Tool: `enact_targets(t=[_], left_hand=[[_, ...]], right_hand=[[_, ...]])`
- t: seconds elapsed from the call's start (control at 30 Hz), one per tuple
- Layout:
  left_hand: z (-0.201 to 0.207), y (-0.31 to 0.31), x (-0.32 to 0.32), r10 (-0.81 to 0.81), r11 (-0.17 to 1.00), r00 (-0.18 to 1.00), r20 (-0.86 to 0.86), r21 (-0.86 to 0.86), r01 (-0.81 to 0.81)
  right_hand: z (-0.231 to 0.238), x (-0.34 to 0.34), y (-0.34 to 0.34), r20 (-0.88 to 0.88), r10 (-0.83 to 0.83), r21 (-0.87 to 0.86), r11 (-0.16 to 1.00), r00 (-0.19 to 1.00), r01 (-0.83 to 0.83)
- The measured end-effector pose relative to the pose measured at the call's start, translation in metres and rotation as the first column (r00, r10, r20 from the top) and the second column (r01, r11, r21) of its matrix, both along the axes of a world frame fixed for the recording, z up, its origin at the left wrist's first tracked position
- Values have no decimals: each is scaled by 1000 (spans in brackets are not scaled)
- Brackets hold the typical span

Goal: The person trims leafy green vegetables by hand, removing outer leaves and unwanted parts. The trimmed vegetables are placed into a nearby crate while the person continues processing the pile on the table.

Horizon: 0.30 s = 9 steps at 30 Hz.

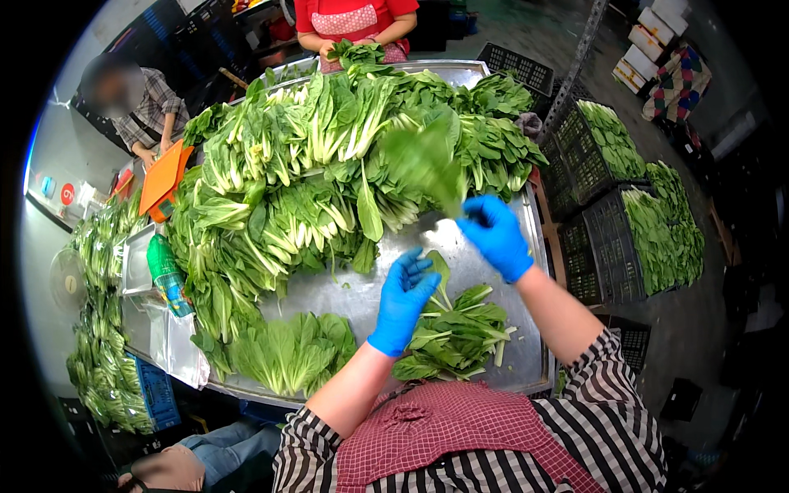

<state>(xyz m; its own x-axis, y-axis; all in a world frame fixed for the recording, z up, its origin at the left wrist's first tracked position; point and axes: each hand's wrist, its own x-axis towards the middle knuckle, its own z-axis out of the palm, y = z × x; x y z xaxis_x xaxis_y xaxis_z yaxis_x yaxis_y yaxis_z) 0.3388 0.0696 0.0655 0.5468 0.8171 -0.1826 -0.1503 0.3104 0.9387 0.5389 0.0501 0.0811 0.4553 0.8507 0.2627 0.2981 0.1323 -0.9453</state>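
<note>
Two blue-gloved hands over a steel table (345, 300). Right hand (496, 236) is raised, fingers pinched on a big green leaf (423, 160), blurred, up in the air above the table. Left hand (403, 301) is lower w/ fingers spread wide, touching a small bunch of leafy greens (456, 337) at the table's near edge. Large heap of greens (329, 156) covers the far half.

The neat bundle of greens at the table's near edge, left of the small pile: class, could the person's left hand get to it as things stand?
Probably yes. The left hand hovers open over the small pile, and only bare metal table separates it from the neat bundle.
</note>
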Motion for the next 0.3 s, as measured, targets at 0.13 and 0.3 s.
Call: enact_targets(t=[0.13, 0.3], left_hand=[[-7, 4, 4, 105, 903, 976, 190, -429, -14], [-31, -9, -8, 80, 881, 995, 66, -471, -39]], right_hand=[[3, -48, -49, 390, 234, -196, 966, 890, -168], [-42, -42, -61, 521, 555, -565, 794, 649, -226]])
